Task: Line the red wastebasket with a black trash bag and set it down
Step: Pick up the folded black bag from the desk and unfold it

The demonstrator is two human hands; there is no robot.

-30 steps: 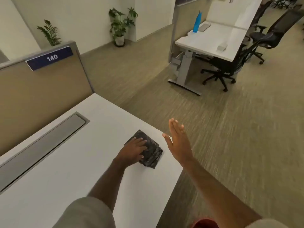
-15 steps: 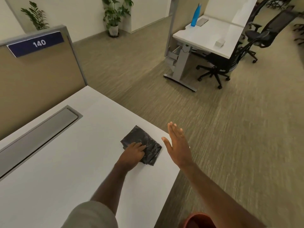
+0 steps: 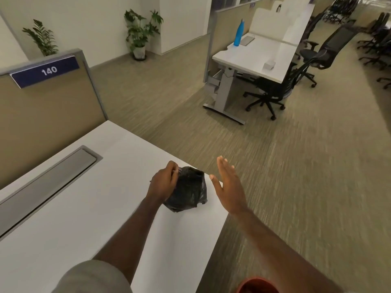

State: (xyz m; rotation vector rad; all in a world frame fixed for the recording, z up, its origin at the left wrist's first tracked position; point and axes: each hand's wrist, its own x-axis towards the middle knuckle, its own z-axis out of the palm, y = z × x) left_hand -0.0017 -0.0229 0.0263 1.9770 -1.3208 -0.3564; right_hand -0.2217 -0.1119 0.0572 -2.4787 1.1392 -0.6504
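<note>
Half a second back the left hand (image 3: 164,183) lay flat on top of the folded black trash bag (image 3: 188,190); now its fingers have curled around the bag's far edge and bunched it up, so the bundle looks rounder and partly raised off the white desk (image 3: 84,208). It sits close to the desk's corner, by the edge nearest the carpet. That grip makes sense to me: a folded film bag is slippery and flat, and gathering a handful of it is the sure way to get it off a smooth top.

His right hand (image 3: 229,187) hangs just beside the bag, apart from it, palm turned inward with the fingers straight and together and the thumb held out. It holds nothing. I'd guess it waits there to catch the loose side of the bag and help shake it open, since one hand alone cannot spread the mouth.

Down at the bottom of the view, below the right forearm, a curve of the red wastebasket (image 3: 257,286) shows near the desk; whether it stands on the floor I cannot tell, and it appears unlined. So the job is at its start: bag gripped, not yet unfolded, basket waiting close enough to reach without walking.
</note>
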